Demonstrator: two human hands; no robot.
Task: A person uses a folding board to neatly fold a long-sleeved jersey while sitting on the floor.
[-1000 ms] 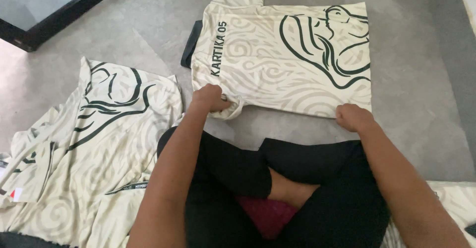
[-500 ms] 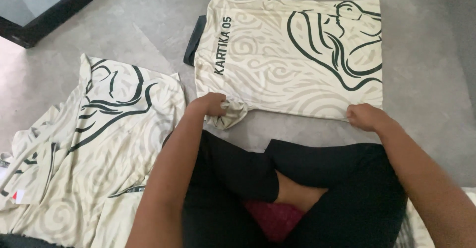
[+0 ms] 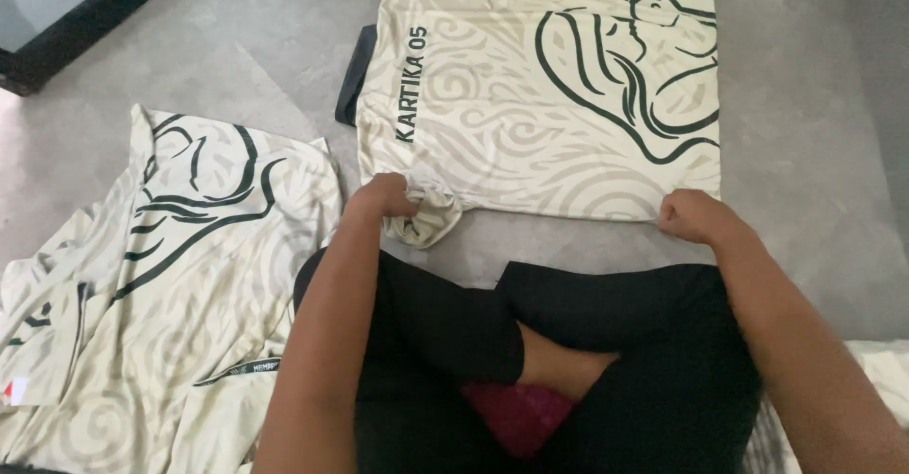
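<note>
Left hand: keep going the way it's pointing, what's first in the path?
The left hand points away from the body and already grips the cream patterned shirt at its near corner; going on, it would likely meet only more of that shirt.

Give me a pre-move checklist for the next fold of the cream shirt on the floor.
1. Left hand grips the near left corner of the cream shirt: ok.
2. Right hand grips the near right corner: ok.
3. Shirt lies flat: not ok, bunched at the left corner.
4. Nothing under the shirt: not ok, a dark object pokes out at its left edge.
5. Second shirt lies apart from it: ok.
6. Far sleeve tucked in: cannot tell.
</note>
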